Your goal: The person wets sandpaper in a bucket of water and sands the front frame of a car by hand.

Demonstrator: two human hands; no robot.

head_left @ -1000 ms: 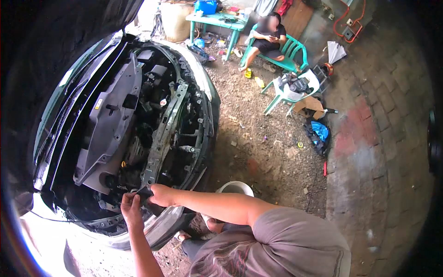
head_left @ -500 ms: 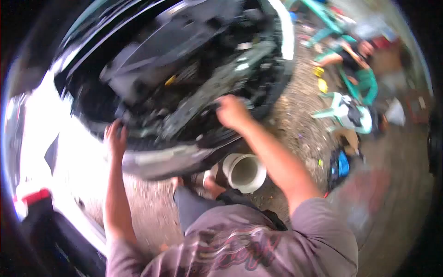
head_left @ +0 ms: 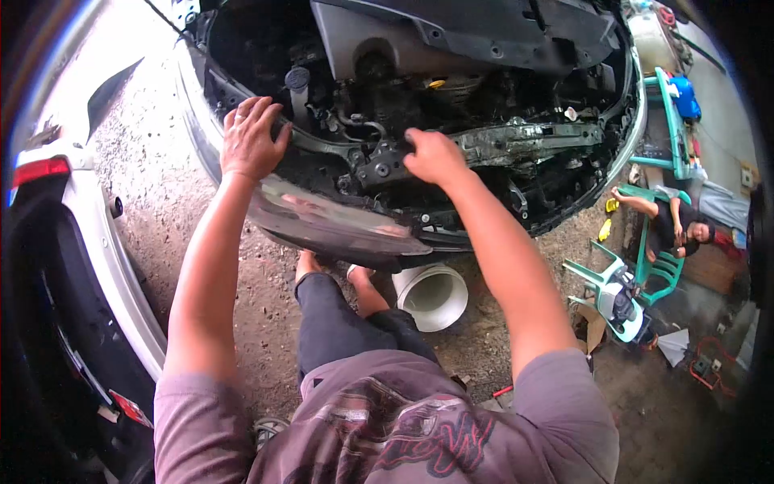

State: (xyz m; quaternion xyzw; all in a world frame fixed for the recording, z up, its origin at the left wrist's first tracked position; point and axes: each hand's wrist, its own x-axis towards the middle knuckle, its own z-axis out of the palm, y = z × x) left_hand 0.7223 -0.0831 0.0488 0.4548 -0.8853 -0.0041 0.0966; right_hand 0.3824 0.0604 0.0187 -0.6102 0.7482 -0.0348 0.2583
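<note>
My left hand lies with its fingers stretched out on the front corner of an open car engine bay, above the headlight. My right hand is closed over the radiator support bar. A dark bit shows at its fingertips, too small to name. Behind the hands are a round black cap, a yellow-handled dipstick and a large grey plastic cover.
A white bucket stands on the ground below the bumper, near my feet. Another car is at the left. On the right, a person sits by a green chair, and a light green stool holds dark items.
The view has turned and steadied, so the engine bay sits further right and higher. My left hand now rests flatter on the car's corner. The right hand stays closed by the support bar.
</note>
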